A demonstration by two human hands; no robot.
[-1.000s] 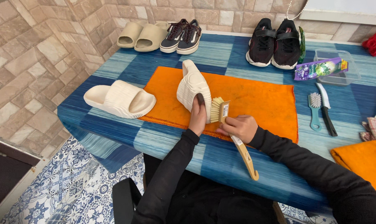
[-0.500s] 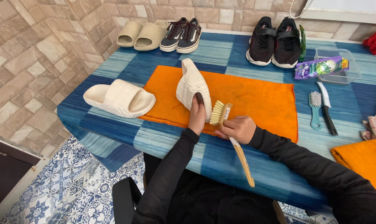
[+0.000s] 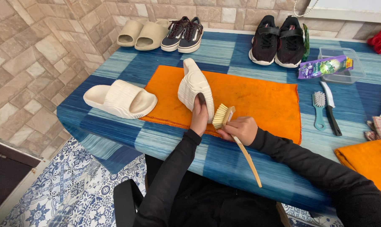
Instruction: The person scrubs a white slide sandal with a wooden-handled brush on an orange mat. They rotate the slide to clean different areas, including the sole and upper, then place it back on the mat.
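- At the near edge of the orange cloth mat (image 3: 257,101), your left hand (image 3: 199,115) is clasped around the heel end of a cream ribbed foam slide sandal (image 3: 193,89), propping it on its side with the ridged sole turned toward you.
- Just right of that, your right hand (image 3: 238,129) is clenched around a wooden scrubbing brush with pale bristles (image 3: 222,117); the bristle head sits just beside the sandal's lower edge, and the long handle slants back toward you over the table edge.
- The mat lies on a blue striped tablecloth (image 3: 224,159), and the held sandal stands on the mat's left half.
- To the left, off the mat, the matching cream slide sandal (image 3: 119,98) lies flat on the tablecloth.
- At the far side, from left to right, stand a pair of beige slides (image 3: 142,34), a pair of dark lace-up sneakers (image 3: 184,34) and a pair of black strap sneakers (image 3: 278,41).
- To the right of the mat lie a small teal-handled brush (image 3: 318,107) and a black-handled tool (image 3: 331,110) side by side, with a clear plastic tub (image 3: 342,63) and a purple-and-green pouch (image 3: 323,67) beyond them.
- At the near right, a folded orange cloth (image 3: 367,162) rests on the table.
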